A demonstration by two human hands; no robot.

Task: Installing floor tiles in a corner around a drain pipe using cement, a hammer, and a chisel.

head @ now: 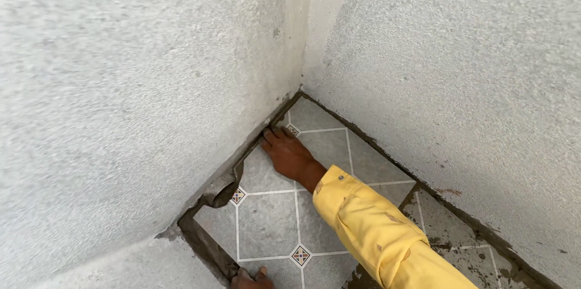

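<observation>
A grey floor tile [266, 222] with white lines and small coloured diamond motifs lies in the corner where two rough plastered walls meet. My right hand [289, 156], in a yellow sleeve, lies flat on the tile's far part, fingertips close to the left wall's base. It holds nothing. Only the fingertips of my left hand [251, 278] show at the bottom edge, resting on the tile's near corner beside a strip of dark mortar [206, 246]. The tile's left edge has a broken notch [227, 189] by the wall.
The left wall [133, 95] and right wall [460, 83] close in the corner. A second patterned tile [460, 234], smeared with mortar, lies to the right. Wet mortar lines the foot of the right wall [484, 231].
</observation>
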